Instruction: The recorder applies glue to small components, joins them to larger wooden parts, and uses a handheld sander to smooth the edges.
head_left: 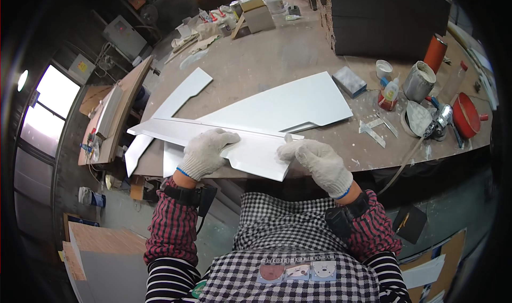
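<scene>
White panels (288, 103): approx 4. Gloved hands (205, 152): 2. Red lid (468, 115): 1. Glue bottle (390, 91): 1. Grey tin (419, 81): 1.

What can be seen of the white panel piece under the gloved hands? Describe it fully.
The white panel piece is a thin, flat, smooth sheet, pale grey-white, cut to an irregular outline with a long tapering point to the person's left and a notched edge. It lies at the near edge of the workbench, partly overhanging it, on top of other white cut panels. The left hand, in a knitted work glove, presses flat on it; the gloved right hand pinches its right end. Its material cannot be told.
</scene>
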